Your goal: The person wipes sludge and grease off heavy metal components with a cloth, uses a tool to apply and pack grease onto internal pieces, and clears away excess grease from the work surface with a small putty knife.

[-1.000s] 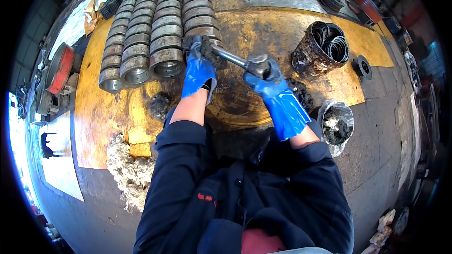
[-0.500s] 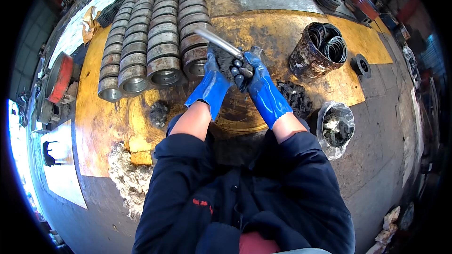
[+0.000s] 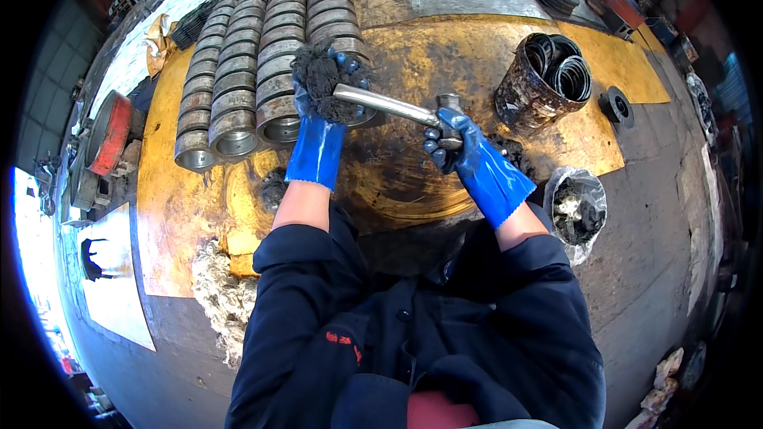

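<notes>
Two blue-gloved hands above a stained yellow sheet (image 3: 413,63), well apart from each other. In the right hand (image 3: 463,139), fingers curled round the short crosspiece at one end, a T-shaped metal rod (image 3: 385,103), with bare shaft slanting up and leftward to the other hand. In the left hand (image 3: 322,127), palm turned up and fingers bent around it, a dark fibrous wad (image 3: 318,79). Rod's free end directly in front of the wad in this view; impossible to tell whether touching.

Just beyond the left hand, four rows of metal rings (image 3: 278,63) laid end to end, side by side, hollow ends toward the wearer, the rightmost near end partly hidden by glove and wad. To the right of the right hand, a rust-streaked bucket (image 3: 520,102) filled with black rings (image 3: 568,78), and next to it a dark flanged ring (image 3: 617,107). Nearer, beside the right forearm, a clear plastic bag (image 3: 579,210), open at the top, with dark and pale scraps inside. Left of the left sleeve, a pale fibre heap (image 3: 226,294) at the sheet's near edge.
</notes>
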`<state>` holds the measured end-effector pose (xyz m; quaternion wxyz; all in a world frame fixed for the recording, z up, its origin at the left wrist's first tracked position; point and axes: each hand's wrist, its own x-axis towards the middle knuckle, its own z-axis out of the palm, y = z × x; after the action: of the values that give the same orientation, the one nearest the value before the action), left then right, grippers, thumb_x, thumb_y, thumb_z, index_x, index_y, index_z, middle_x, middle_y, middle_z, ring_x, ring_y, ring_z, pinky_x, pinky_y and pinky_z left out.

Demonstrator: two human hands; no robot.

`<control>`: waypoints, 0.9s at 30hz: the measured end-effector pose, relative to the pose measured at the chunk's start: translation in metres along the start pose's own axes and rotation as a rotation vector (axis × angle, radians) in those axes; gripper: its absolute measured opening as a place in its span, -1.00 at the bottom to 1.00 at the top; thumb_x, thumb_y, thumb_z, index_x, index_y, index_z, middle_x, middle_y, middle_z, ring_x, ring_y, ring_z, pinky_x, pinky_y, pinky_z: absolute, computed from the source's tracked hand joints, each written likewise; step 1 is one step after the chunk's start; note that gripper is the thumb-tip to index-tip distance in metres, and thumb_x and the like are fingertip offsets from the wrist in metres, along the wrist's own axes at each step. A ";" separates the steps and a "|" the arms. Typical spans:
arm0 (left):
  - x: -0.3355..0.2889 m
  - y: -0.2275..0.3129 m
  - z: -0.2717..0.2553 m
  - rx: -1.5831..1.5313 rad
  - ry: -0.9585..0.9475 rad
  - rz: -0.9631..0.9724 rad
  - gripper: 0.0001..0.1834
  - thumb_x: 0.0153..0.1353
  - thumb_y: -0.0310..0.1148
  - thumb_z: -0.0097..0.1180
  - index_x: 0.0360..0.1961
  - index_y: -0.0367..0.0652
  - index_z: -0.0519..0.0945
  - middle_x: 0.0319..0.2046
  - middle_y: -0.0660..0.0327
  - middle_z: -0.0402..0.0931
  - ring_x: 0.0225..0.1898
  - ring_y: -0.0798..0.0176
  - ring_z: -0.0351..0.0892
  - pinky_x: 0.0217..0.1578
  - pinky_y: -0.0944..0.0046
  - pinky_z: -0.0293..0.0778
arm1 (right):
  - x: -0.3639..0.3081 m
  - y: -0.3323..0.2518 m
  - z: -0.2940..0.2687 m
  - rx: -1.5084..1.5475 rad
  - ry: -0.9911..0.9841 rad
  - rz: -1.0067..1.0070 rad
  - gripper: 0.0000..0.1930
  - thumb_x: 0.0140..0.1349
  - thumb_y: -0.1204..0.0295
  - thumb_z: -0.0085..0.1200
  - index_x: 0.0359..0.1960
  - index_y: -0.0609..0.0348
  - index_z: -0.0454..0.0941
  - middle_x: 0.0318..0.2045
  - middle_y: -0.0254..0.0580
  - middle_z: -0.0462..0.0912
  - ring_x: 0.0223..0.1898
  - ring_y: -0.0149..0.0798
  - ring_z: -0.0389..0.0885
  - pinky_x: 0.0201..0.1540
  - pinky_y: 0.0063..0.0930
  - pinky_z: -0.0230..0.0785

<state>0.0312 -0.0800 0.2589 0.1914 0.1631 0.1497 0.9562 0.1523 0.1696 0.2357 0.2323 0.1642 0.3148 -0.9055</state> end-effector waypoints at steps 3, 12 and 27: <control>-0.006 0.002 0.006 -0.003 0.184 0.193 -0.50 0.32 0.12 -0.19 -0.07 -0.07 0.51 -0.32 0.18 0.56 -0.25 0.02 0.51 -0.18 -0.15 0.46 | -0.004 -0.003 -0.012 -0.050 0.229 -0.307 -0.78 0.17 0.37 0.23 -0.22 0.09 0.47 -0.44 -0.24 0.53 -0.47 -0.25 0.56 -0.51 -0.41 0.47; 0.072 -0.049 -0.008 -0.084 -1.380 -0.037 -0.59 0.21 -0.19 0.14 -0.04 -0.27 0.48 -0.24 0.04 0.52 -0.27 0.13 0.55 -0.25 0.11 0.54 | -0.032 0.002 0.061 -1.567 0.330 -1.098 -0.63 -0.06 0.30 0.25 -0.15 0.00 0.56 -0.39 -0.04 0.65 -0.31 0.03 0.65 -0.22 -0.24 0.48; 0.004 -0.033 -0.055 1.098 0.667 0.364 -0.71 0.25 -0.45 0.09 0.00 -0.26 0.52 -0.26 0.19 0.60 -0.24 0.26 0.56 -0.14 0.30 0.48 | -0.023 -0.006 0.053 -1.044 0.017 -0.963 -0.62 0.16 0.46 0.18 0.01 0.25 0.44 -0.20 -0.20 0.58 -0.16 -0.33 0.54 -0.05 -0.37 0.45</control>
<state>0.0179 -0.0610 0.1989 -0.1403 -0.0448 0.6362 0.7573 0.1608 0.1468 0.2884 -0.1478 -0.1189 0.7469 -0.6373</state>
